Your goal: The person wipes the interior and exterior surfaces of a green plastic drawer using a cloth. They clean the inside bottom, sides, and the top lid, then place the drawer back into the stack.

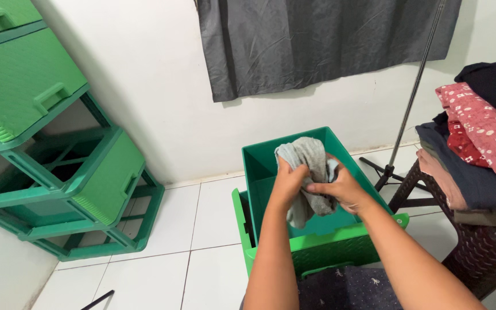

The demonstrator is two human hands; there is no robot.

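Both my hands grip a crumpled grey cloth (308, 158) above a green plastic drawer (340, 244) that sits on the white tiled floor. My left hand (287, 182) clutches the cloth's left side from below. My right hand (343, 188) pinches its right side with the fingers curled in. Part of the cloth hangs down into the drawer. The drawer's inside looks bare apart from the cloth.
A green plastic drawer cabinet (58, 149) stands at the left, with one slot lacking its drawer. A dark wicker stool (477, 247) at the right carries a stack of folded clothes (477, 149). A metal stand pole (411, 97) and a grey curtain (317, 40) are by the wall.
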